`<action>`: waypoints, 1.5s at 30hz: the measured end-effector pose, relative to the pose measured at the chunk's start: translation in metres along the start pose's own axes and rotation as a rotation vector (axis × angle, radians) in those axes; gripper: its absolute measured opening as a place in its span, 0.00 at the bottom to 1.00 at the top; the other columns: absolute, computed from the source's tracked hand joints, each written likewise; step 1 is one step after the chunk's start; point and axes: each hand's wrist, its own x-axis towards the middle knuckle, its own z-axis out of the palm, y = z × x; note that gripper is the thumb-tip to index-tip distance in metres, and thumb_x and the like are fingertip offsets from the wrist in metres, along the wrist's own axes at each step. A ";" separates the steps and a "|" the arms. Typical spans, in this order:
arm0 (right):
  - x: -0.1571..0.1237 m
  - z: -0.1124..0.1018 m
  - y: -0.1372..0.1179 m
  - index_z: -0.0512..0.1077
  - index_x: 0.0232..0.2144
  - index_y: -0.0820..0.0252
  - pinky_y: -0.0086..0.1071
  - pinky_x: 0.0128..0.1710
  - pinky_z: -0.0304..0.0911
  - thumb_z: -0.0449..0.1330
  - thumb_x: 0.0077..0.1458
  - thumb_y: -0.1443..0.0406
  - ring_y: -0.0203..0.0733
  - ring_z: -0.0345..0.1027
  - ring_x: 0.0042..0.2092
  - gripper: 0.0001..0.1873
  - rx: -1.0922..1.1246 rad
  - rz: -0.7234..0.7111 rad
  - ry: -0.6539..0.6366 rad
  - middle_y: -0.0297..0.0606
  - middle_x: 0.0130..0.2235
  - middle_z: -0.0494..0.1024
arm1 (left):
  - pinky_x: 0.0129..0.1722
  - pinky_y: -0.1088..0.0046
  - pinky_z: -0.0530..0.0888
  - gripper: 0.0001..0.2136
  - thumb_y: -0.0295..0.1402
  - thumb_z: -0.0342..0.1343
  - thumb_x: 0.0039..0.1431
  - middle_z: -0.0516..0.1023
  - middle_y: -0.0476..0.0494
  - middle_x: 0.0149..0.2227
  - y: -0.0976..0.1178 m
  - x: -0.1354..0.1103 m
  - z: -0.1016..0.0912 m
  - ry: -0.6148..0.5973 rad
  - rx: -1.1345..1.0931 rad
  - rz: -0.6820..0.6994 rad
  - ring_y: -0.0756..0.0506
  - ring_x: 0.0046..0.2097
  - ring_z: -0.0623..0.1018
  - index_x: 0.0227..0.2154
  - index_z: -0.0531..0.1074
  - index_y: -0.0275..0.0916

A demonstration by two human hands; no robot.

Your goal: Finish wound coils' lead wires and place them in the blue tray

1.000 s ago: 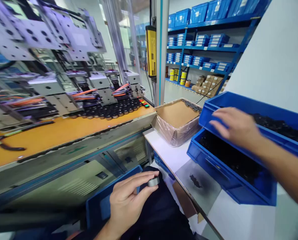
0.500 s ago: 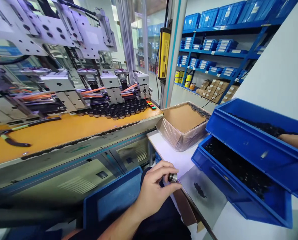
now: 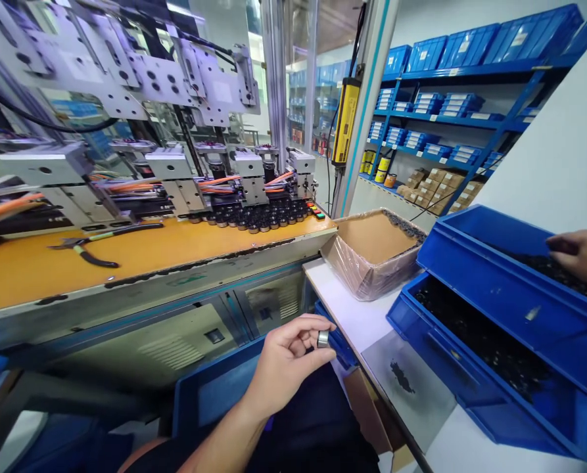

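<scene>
My left hand (image 3: 288, 358) is closed, its thumb and fingertips pinching a small silver metal cylinder (image 3: 323, 339) above my lap. At the right, my right hand (image 3: 582, 253) is over the upper blue bin (image 3: 490, 276), which holds small black parts (image 3: 544, 266). Its fingers are curled together; something dark seems to be at the fingertips, too small to name. Below it, the lower blue bin (image 3: 475, 387) also holds black parts.
A plastic-lined cardboard box (image 3: 372, 279) stands beside the bins on a white table (image 3: 342, 309). On the machine's orange bench (image 3: 214, 253) lie pliers (image 3: 93, 248) and rows of black-topped round parts (image 3: 258, 217). A blue tray (image 3: 214, 387) sits below, left of my lap.
My right hand has risen out of the black parts and shows more fully. My left hand has moved slightly left, still holding the metal cylinder. The view has turned a little left.
</scene>
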 end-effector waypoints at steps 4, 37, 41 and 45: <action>-0.006 -0.005 -0.033 0.83 0.26 0.60 0.33 0.26 0.54 0.73 0.40 0.71 0.32 0.58 0.21 0.06 -0.112 0.064 -0.261 0.43 0.28 0.81 | 0.32 0.75 0.76 0.10 0.25 0.70 0.41 0.85 0.40 0.34 0.012 -0.013 -0.002 0.031 0.045 0.043 0.48 0.33 0.80 0.31 0.82 0.38; -0.235 0.006 -0.236 0.69 0.47 0.68 0.34 0.40 0.74 0.59 0.60 0.71 0.41 0.71 0.42 0.12 1.135 -1.164 0.174 0.48 0.41 0.75 | 0.36 0.84 0.81 0.22 0.13 0.68 0.40 0.87 0.50 0.33 0.004 -0.029 0.054 -0.154 -0.158 -0.055 0.47 0.34 0.86 0.36 0.84 0.46; -0.237 0.004 -0.236 0.71 0.44 0.68 0.34 0.40 0.74 0.61 0.62 0.69 0.40 0.71 0.41 0.08 1.091 -1.190 0.233 0.47 0.39 0.75 | 0.36 0.82 0.81 0.22 0.15 0.69 0.41 0.87 0.50 0.33 0.003 -0.032 0.052 -0.186 -0.167 -0.078 0.47 0.33 0.86 0.37 0.84 0.47; -0.239 -0.002 -0.237 0.73 0.42 0.71 0.33 0.40 0.73 0.61 0.62 0.70 0.39 0.70 0.39 0.07 1.050 -1.221 0.275 0.46 0.37 0.75 | 0.36 0.81 0.82 0.20 0.17 0.70 0.41 0.87 0.49 0.33 0.004 -0.037 0.048 -0.200 -0.168 -0.126 0.46 0.34 0.86 0.37 0.84 0.47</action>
